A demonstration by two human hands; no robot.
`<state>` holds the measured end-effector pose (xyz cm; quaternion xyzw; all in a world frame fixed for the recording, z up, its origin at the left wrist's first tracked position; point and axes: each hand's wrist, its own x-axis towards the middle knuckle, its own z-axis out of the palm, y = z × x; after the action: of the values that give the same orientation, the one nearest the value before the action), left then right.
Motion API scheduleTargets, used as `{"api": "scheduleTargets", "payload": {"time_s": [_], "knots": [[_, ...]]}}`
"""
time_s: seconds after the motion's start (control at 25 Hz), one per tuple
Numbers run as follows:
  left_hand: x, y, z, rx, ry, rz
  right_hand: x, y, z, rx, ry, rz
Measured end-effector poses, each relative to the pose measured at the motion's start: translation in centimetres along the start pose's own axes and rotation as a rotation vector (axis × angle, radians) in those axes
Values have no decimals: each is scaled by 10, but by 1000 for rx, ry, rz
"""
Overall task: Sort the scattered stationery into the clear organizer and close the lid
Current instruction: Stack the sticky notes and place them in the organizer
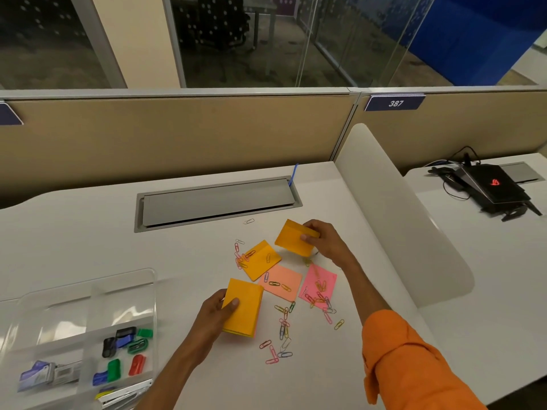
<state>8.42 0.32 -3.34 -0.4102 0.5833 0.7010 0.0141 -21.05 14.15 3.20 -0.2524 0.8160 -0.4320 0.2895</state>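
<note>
My left hand [217, 316] grips an orange sticky-note pad [245, 306], long axis up-frame, just right of the palm. My right hand [327, 242] pinches a second pad [291, 236], tilted, to its left.

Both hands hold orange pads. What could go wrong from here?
1. Paper clips lie on the pads lying on the desk; lifting the pink pad could scatter them.
2. The left hand grips one orange pad and the right hand a second orange pad, so neither is free for clips.
3. One pale clip by the grey hatch is easy to miss.
</note>
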Motion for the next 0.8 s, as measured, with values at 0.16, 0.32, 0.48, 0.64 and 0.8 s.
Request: {"api": "scheduleTargets", "payload": {"time_s": [0.16,0.32,0.48,0.64,0.8], "knots": [[-12,13,7,-111,9,-45,-23,-24,-2,48,-65,-79],[-29,29,15,-248,17,-113,-49,-50,12,-95,-161,-155],[-40,38,21,-308,-34,-208,-74,-62,51,-268,-357,-218],[-46,32,22,-366,-145,-213,-85,-57,93,-365,-455,-255],[-50,23,21,-327,-229,-185,-90,-47,117,-394,-371,-233]]}}
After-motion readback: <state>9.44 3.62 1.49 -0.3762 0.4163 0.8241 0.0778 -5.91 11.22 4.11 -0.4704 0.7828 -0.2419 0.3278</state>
